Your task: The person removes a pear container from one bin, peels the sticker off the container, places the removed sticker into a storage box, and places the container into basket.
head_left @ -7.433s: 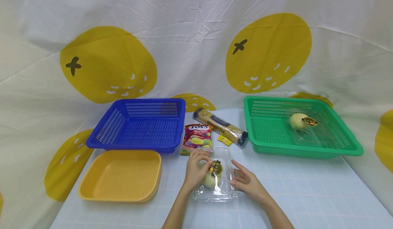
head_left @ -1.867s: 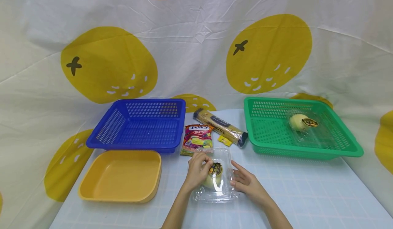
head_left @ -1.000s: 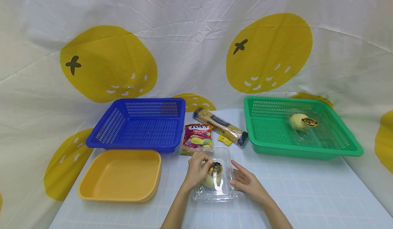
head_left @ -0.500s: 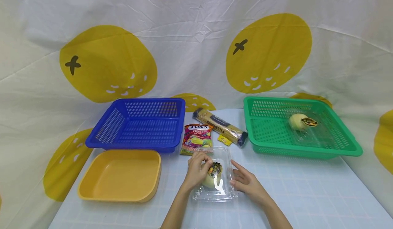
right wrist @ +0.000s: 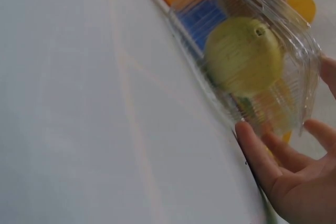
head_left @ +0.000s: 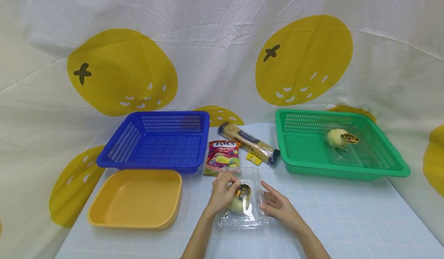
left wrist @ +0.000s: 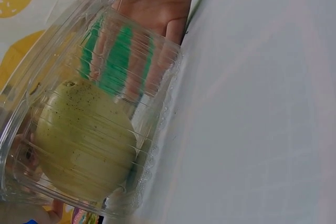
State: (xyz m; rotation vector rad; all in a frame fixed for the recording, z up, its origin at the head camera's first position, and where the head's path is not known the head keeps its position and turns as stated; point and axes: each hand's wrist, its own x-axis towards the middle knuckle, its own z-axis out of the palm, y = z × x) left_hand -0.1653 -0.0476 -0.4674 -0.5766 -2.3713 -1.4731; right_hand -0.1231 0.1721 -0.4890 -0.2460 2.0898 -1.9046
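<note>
A clear plastic clamshell box (head_left: 254,220) lies on the table in front of me, holding one round, speckled, pale yellow-green fruit (right wrist: 244,59). On its lid is a black-and-gold sticker (head_left: 244,192). My left hand (head_left: 222,194) lies over the box's left side, its curled thumb and index finger pinching at the sticker's left edge. At the opposite side, my right hand (head_left: 280,208) touches the wall with extended fingertips (right wrist: 244,129). The fruit shows through the ribbed walls in both wrist views. In the left wrist view, most of the left hand is hidden.
Beyond the box lie a candy bag (head_left: 223,157), a spaghetti pack (head_left: 249,141) and a small yellow packet (head_left: 254,158). A blue basket (head_left: 166,151) and a yellow tray (head_left: 137,199) stand left. The green basket (head_left: 305,147) at right holds another boxed fruit (head_left: 336,137).
Since the oldest frame, the left fingers have drawn in and bent more at the sticker. Over the last second, the hands and box look nearly still.
</note>
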